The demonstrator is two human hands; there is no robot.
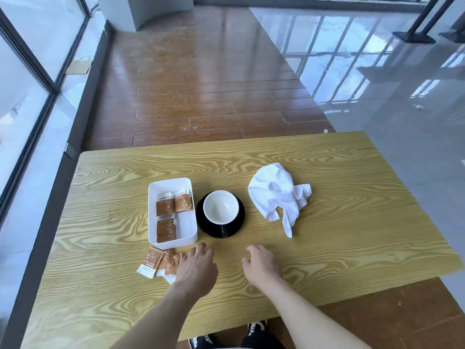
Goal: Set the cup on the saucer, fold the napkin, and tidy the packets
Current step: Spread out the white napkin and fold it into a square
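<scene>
A black cup with a white inside (221,208) stands on the black saucer (237,224) in the middle of the wooden table. To its right lies a crumpled white napkin (278,197). A white rectangular tray (192,230) left of the saucer holds several brown packets (173,205). More brown packets (157,263) lie loose on the table in front of the tray. My left hand (197,269) rests palm down over the right end of these loose packets, fingers relaxed. My right hand (261,264) hovers just in front of the saucer, fingers loosely curled, holding nothing.
The yellow wood-grain table (352,235) ends at its near edge above my legs and shoes. Beyond the far edge are a brown plank floor and glossy grey tiles. A glass wall with dark frames runs along the left.
</scene>
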